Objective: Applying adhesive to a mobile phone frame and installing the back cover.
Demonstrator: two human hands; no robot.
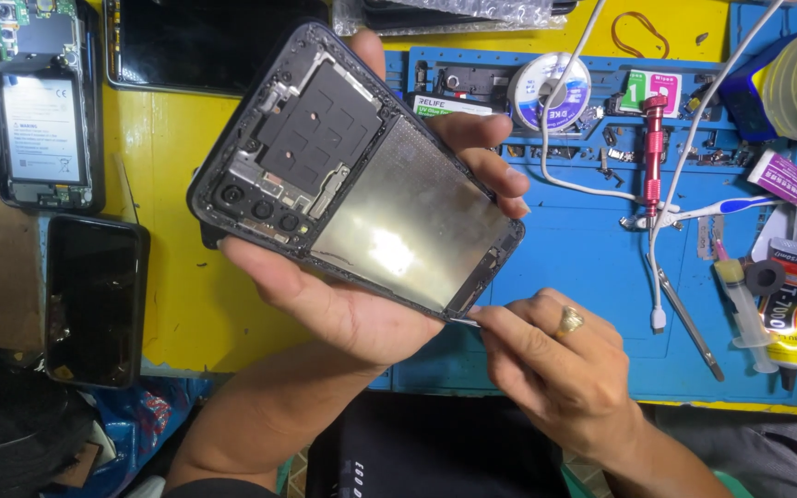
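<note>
Head view: left hand (pixel 343 304) grips the opened black phone frame (pixel 352 175); right hand (pixel 555 369) pinches a thin metal pick (pixel 466 321) at its near edge, above the blue mat (pixel 583 267).

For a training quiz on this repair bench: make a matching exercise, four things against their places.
Things:
1. opened phone
2. thin pry tool
3. red screwdriver
4. dark phone

Places:
A. upright on the blue mat
B. lying screen up on the yellow table, at the left
C. held in the left hand
D. pinched in the right hand, its tip at the phone's lower edge

Pairs: 1-C, 2-D, 3-A, 4-B
</note>
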